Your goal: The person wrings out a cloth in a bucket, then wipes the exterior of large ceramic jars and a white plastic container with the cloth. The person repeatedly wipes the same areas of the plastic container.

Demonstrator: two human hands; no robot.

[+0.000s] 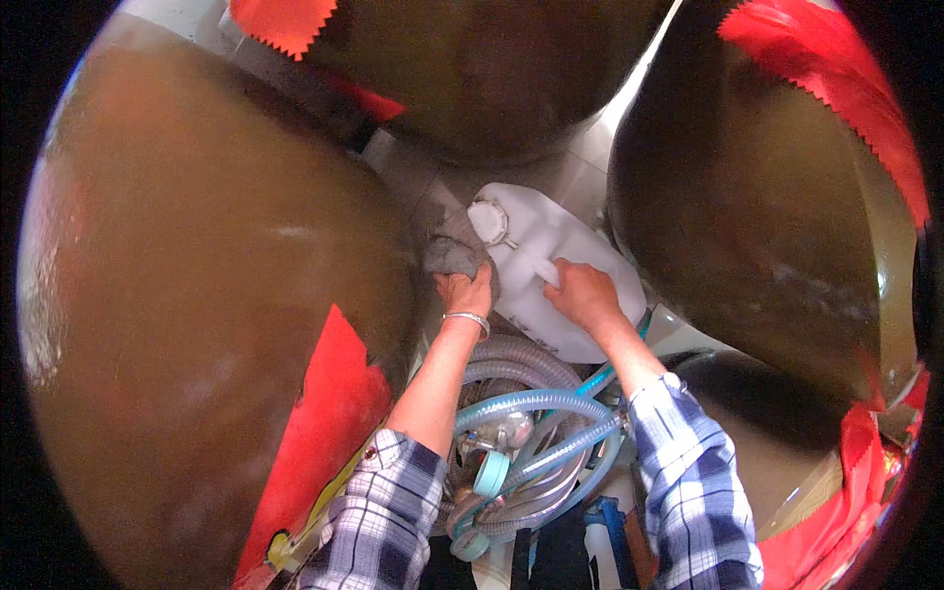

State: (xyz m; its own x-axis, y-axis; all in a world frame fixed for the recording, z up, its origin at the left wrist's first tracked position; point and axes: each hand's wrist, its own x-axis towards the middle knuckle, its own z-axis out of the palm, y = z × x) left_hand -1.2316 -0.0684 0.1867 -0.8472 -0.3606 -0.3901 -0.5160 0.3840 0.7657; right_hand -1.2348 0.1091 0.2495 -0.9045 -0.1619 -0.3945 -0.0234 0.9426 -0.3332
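Observation:
A white plastic jerrycan (582, 273) lies before me, low among large brown vessels. Its round white screw cap (488, 223) is at the far left end. My right hand (586, 295) grips the moulded handle of this jerrycan. My left hand (466, 291), with a bangle at the wrist, holds a grey cloth (453, 247) close beside the jerrycan's left side. Part of the left fingers is hidden by the cloth.
Big glazed brown vessels stand at the left (206, 243), the far side (501, 66) and the right (752, 221). Coiled clear ribbed hose (531, 402) lies below the jerrycan. Red cloth (324, 413) with a pointed corner hangs by the left vessel. Pale floor tiles (590, 151) show between them.

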